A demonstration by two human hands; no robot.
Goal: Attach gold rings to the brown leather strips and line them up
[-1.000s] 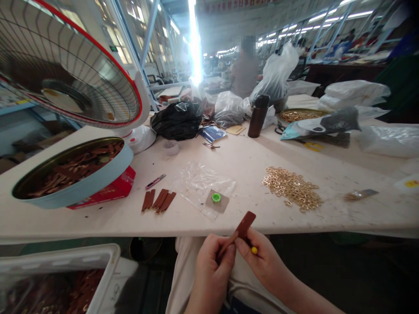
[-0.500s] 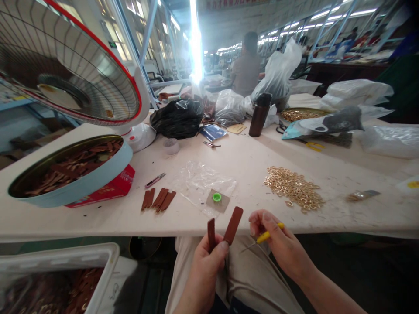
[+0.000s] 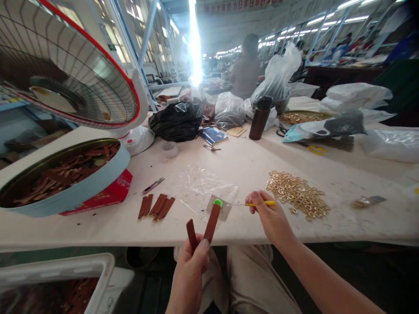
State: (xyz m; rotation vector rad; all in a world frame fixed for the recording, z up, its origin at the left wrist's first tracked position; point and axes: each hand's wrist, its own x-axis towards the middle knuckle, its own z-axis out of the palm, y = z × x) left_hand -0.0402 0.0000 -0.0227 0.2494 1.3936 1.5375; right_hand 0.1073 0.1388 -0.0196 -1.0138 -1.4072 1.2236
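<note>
Low in the centre of the head view, my left hand (image 3: 194,259) pinches a brown strip (image 3: 212,221) whose two ends spread apart in a V. The right end overlaps the lower edge of a green cap (image 3: 218,203) on a small grey square (image 3: 224,213). My right hand (image 3: 268,213) is closed on a yellow-handled tool (image 3: 270,203), its thin metal tip pointing left near the cap. Several brown strips (image 3: 159,205) lie to the left on the table. A pile of gold rings (image 3: 297,194) is right of my right hand.
A round tin (image 3: 68,198) of brown pieces rests on a red box (image 3: 108,196) below a fan (image 3: 75,65). A dark bottle (image 3: 260,118), a black bag (image 3: 176,120) and clear bags (image 3: 229,109) stand farther back. A white bin (image 3: 108,261) is lower left.
My left hand has moved slightly left with the strip, whose right end now overlaps the green cap. My right hand has moved up with the tool, which now points left towards the cap.
</note>
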